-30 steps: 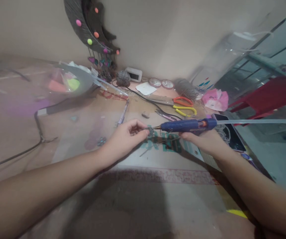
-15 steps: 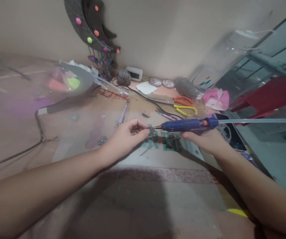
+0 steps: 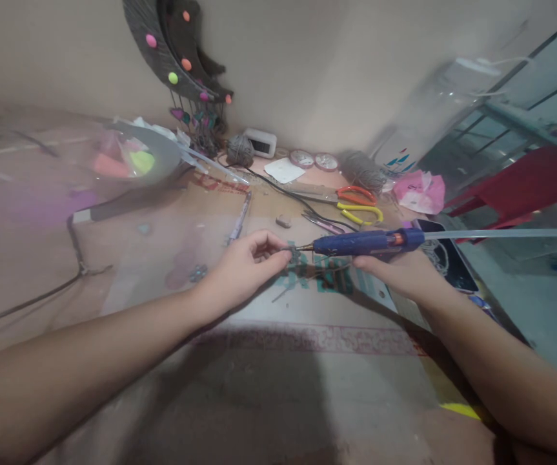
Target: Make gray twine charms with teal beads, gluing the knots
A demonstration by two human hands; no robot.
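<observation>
My right hand is closed around a blue hot glue gun, which lies level with its metal nozzle pointing left. A long clear glue stick runs out of its back end. At the nozzle tip, my left hand pinches a small grey-green piece between thumb and fingers. Its exact shape is too small to make out. The nozzle appears to touch this piece or sit right at it. A small dark flower-shaped piece lies on the work surface left of my left hand.
Behind the hands lie scissors with orange and yellow handles, a purple patterned pen, a dark cable and a grey yarn ball. A tablet-like dark device rests at right. A plastic bowl stands at left, a tall clear bottle behind.
The whole view has shifted very slightly. Both hands, the glue gun and the small piece keep the same position relative to each other.
</observation>
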